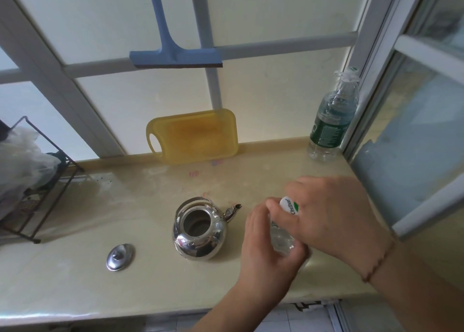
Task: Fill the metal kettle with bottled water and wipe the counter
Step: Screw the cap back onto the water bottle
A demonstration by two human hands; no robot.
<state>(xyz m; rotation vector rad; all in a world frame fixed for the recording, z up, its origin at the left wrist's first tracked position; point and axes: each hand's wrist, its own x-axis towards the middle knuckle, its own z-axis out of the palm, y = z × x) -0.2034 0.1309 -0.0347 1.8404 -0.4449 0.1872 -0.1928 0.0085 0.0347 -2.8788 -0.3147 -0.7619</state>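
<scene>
A shiny metal kettle stands uncovered in the middle of the beige counter, its spout pointing right. Its round lid lies on the counter to the left. Just right of the kettle, my left hand wraps around the body of a clear water bottle. My right hand covers the top of that bottle, fingers on its white cap. Most of the bottle is hidden by my hands.
A second water bottle with a green label stands at the back right corner by the window frame. A yellow cutting board leans against the window. A blue squeegee hangs above it. A black wire rack with plastic bags sits at left.
</scene>
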